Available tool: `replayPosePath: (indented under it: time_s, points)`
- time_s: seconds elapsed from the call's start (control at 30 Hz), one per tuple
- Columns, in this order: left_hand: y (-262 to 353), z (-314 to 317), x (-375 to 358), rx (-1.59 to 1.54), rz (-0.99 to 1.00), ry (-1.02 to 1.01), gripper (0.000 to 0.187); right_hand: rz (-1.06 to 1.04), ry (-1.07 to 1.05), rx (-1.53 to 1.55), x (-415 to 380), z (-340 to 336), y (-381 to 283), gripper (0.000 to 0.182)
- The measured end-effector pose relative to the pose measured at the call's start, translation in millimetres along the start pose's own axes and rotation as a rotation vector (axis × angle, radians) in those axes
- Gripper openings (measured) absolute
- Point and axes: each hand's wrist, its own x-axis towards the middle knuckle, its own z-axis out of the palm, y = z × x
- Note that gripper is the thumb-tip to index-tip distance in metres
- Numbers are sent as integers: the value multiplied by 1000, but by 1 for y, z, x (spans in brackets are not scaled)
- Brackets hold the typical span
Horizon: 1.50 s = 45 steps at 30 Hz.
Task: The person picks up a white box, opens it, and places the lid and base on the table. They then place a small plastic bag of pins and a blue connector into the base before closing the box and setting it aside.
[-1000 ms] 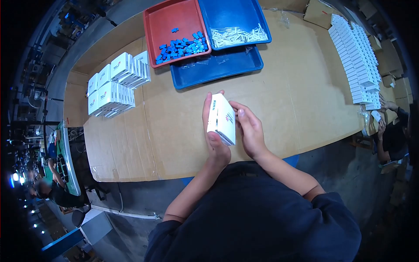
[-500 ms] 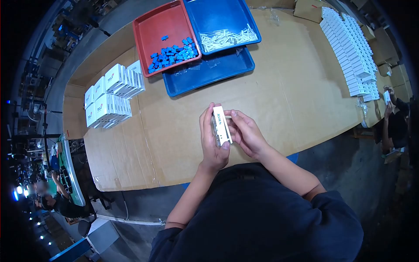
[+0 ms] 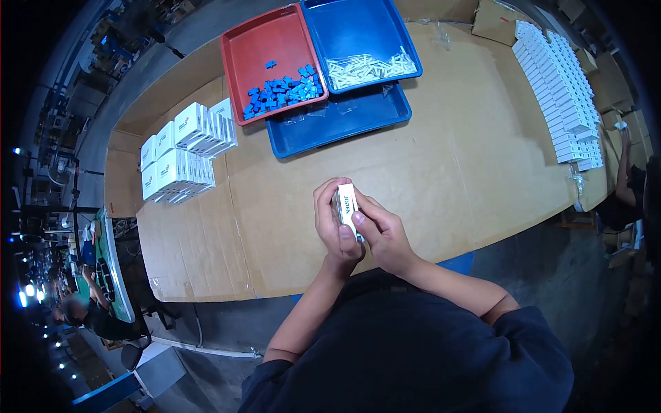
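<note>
A small white box (image 3: 348, 200) with dark lettering on its narrow face is held upright between my two hands, above the cardboard-covered table near my body. My left hand (image 3: 334, 224) wraps around its left side, with the thumb low on the lettered face. My right hand (image 3: 385, 237) closes on it from the right, the thumb pressing at the lower part of the face and the fingers behind. The hands hide most of the box's sides and its lower end.
A red tray (image 3: 265, 41) with blue plastic pieces and a blue tray (image 3: 358, 31) with white sticks rest partly over a lower blue tray (image 3: 344, 134). White boxes (image 3: 175, 165) are stacked at left, more white boxes (image 3: 561, 96) at right. Other people work at both sides.
My right hand has closed in on the white box, its thumb now on the lettered face. A white stick-like piece by the right fingers no longer shows. The view has shifted slightly.
</note>
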Motion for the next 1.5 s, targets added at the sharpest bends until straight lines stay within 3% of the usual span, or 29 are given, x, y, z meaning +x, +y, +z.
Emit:
replayPosePath:
  time_s: [0.4,0.5,0.57,0.67,0.7,0.73,0.77,0.8,0.83,0.87,0.9,0.97,1.07,1.17,1.5]
  points:
    - [-2,-3,-8,-154,-60,19,88,-129,-66,-248,-3,-2,-9,50]
    - [3,-4,-3,-128,-116,-28,98,-28,-24,-157,2,0,-8,51]
    - [2,-7,-1,-63,-108,-117,114,43,-28,-86,9,-9,-1,51]
    - [3,-15,0,46,-173,-242,121,212,-87,2,11,-23,-12,54]
    - [-5,-12,-8,-101,-225,-212,116,213,-85,4,11,-26,-17,54]
    - [-6,-13,-11,-102,-227,-215,116,124,-105,-279,10,-28,-23,60]
    - [-6,-14,-15,-240,-391,-185,106,34,-125,-561,10,-30,-26,67]
    - [-6,-16,-18,-378,-554,-152,97,37,-124,-561,10,-31,-27,67]
    - [1,-16,-15,-449,-699,-128,81,-164,-137,-689,11,-33,-28,75]
    - [8,-12,-12,-450,-700,-126,81,-366,-152,-812,12,-35,-29,82]
    - [15,-7,-9,-504,-767,-138,78,-364,-155,-813,17,-40,-26,82]
    - [29,-6,-6,-574,-939,-153,70,-583,-303,-951,26,-51,-19,88]
    - [42,-4,-1,-768,-1033,-202,67,-697,-282,-1049,30,-59,-22,88]
    - [50,2,-1,-778,-1025,-155,66,-820,-227,-901,34,-56,-9,86]
    - [40,-7,-8,-803,-1034,-185,60,-930,-158,-770,34,-56,7,82]
